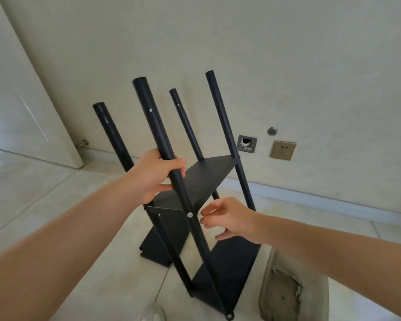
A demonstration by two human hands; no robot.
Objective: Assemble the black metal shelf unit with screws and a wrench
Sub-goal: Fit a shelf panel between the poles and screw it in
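A door is seen at the upper left of the frame, its lower edge meeting the pale tiled floor. The black metal shelf unit is found at the centre of the frame, standing tilted on the floor in front of a pale wall. Four round black posts are counted, their open ends pointing up toward the upper centre. A flat black shelf panel is fixed between the posts at mid-height; further black panels are seen lower down. A silver screw is seated in the nearest post where the middle panel meets it.

The left hand is raised from the lower left, forearm extended; its fingers and thumb are curled round the nearest post above the middle panel. The right hand is extended from the lower right and held just beside the screw; its fingers are slightly bent and loosely spread, and nothing is seen held in them. Whether the fingertips touch the post cannot be told.

At right of centre, a wall socket is noted. A worn grey object lies at the lower right.
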